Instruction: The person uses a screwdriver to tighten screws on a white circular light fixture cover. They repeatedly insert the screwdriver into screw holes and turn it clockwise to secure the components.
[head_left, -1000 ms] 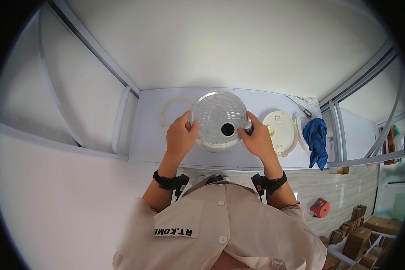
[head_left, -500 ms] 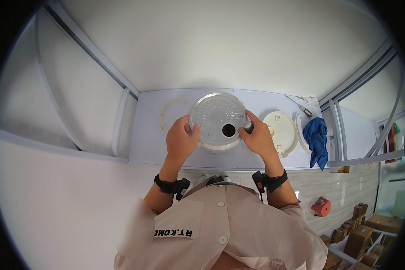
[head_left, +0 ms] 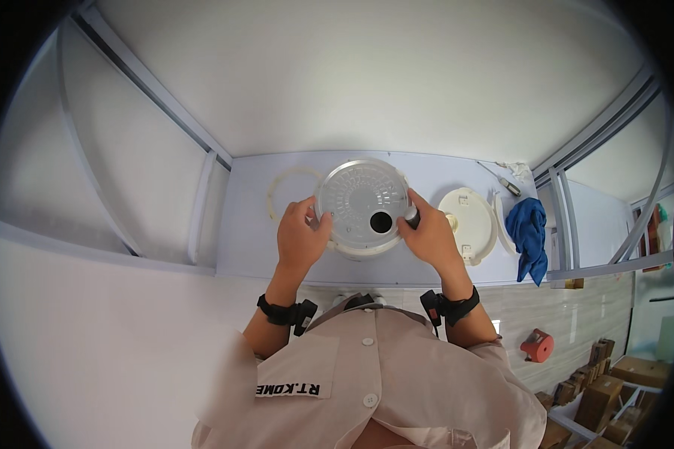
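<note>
A round, silvery metal lid (head_left: 363,196) with a dotted, embossed pattern and a round black hole (head_left: 380,222) lies over a white round body on the table. My left hand (head_left: 302,236) grips its left edge, thumb on the rim and fingers curled down the side. On the opposite edge, my right hand (head_left: 431,233) grips the rim with its thumb beside a small grey cylindrical part (head_left: 412,216). The undersides of both grips are hidden. Close to my right hand lies a cream round cover (head_left: 473,224) with clip-like fittings.
A pale ring (head_left: 273,187) lies left of the lid on the white table (head_left: 243,232). At the right are a screwdriver (head_left: 509,186), a curved white strip (head_left: 499,217) and a blue cloth (head_left: 530,236) over the edge. A red stool (head_left: 537,346) and cardboard boxes (head_left: 599,400) stand on the floor.
The table and everything on it sit slightly lower in the picture. Both hands keep their places at the lid's sides; the right fingers have shifted slightly around the grey part.
</note>
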{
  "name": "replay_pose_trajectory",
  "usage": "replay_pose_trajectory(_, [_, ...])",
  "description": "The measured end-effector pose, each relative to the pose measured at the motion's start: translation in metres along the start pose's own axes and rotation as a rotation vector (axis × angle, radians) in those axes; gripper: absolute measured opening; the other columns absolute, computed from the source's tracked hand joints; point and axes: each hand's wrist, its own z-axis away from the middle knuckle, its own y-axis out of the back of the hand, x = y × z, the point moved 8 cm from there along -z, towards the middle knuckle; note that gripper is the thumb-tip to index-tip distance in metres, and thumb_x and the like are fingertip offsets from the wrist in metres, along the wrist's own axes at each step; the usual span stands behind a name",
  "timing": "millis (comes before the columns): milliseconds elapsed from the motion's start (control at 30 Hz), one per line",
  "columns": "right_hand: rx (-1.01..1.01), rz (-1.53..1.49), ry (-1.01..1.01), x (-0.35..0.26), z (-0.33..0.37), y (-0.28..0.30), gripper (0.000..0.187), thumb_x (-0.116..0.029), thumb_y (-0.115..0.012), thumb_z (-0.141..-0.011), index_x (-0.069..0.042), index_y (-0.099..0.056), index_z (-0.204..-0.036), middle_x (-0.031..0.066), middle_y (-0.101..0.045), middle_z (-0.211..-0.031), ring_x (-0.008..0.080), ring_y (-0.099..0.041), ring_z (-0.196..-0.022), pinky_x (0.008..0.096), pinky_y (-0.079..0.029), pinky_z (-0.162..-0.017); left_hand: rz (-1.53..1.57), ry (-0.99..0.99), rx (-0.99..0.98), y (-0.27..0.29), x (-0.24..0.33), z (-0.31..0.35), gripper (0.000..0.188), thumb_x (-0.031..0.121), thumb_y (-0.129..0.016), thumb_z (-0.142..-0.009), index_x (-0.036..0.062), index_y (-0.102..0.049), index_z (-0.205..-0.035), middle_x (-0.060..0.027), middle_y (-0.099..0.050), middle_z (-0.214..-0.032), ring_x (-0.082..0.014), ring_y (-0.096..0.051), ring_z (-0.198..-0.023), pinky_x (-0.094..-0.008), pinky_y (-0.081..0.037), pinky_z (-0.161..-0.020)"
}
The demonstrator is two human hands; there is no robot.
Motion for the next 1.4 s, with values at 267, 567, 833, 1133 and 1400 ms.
replay_pose_trajectory(267, [0.037,-0.028,-0.013,0.002,0.006,-0.002,0.068,-0.017,-0.078,-0.090,0.008,-0.059,-0.150,0.0252,-0.077,-0.087,0.0437,-0.078,-0.083,0.0479,-0.061,-0.077,0.089,0.015,0.007,-0.009,-0.007,-0.001,0.049,0.020,-0.081,-0.092,0.0012,-0.068,-0.136,-0.0155,-0.062,-0.122,-0.0278,-0.067,-0.102,-0.0406,-0.057,-0.091])
replay_pose_trajectory(567, [0.075,-0.014,0.005,0.004,0.006,-0.003,0.068,-0.019,-0.080,-0.089,0.007,-0.061,-0.149,0.0245,-0.078,-0.088,0.0432,-0.078,-0.083,0.0480,-0.062,-0.077,0.199,0.044,0.001,-0.020,-0.022,-0.004,0.040,0.016,-0.069,-0.105,0.0018,-0.066,-0.142,-0.0159,-0.059,-0.129,-0.0259,-0.065,-0.106,-0.0394,-0.058,-0.094])
replay_pose_trajectory(833, [0.092,-0.024,0.006,0.006,0.002,0.000,0.065,-0.019,-0.082,-0.087,0.006,-0.065,-0.145,0.0251,-0.078,-0.090,0.0432,-0.078,-0.083,0.0476,-0.062,-0.075,0.167,0.058,0.019,-0.015,-0.015,-0.003,0.036,0.017,-0.066,-0.107,0.0000,-0.070,-0.139,-0.0154,-0.064,-0.126,-0.0246,-0.069,-0.103,-0.0378,-0.058,-0.093])
replay_pose_trajectory(1133, [0.051,0.028,-0.017,-0.004,0.009,-0.005,0.065,-0.021,-0.083,-0.088,0.008,-0.065,-0.143,0.0246,-0.078,-0.089,0.0425,-0.078,-0.082,0.0465,-0.062,-0.075,0.164,0.088,0.009,-0.010,-0.010,-0.006,0.037,0.016,-0.065,-0.108,-0.0008,-0.073,-0.139,-0.0150,-0.065,-0.125,-0.0242,-0.069,-0.102,-0.0363,-0.060,-0.088])
replay_pose_trajectory(1400, [-0.047,0.083,0.011,-0.018,0.026,-0.005,0.071,-0.028,-0.088,-0.087,0.012,-0.065,-0.140,0.0215,-0.077,-0.081,0.0409,-0.078,-0.077,0.0462,-0.061,-0.070,0.128,0.040,0.005,-0.004,-0.016,-0.011,0.035,0.014,-0.063,-0.109,0.0021,-0.073,-0.142,-0.0147,-0.066,-0.129,-0.0249,-0.068,-0.111,-0.0360,-0.057,-0.096])
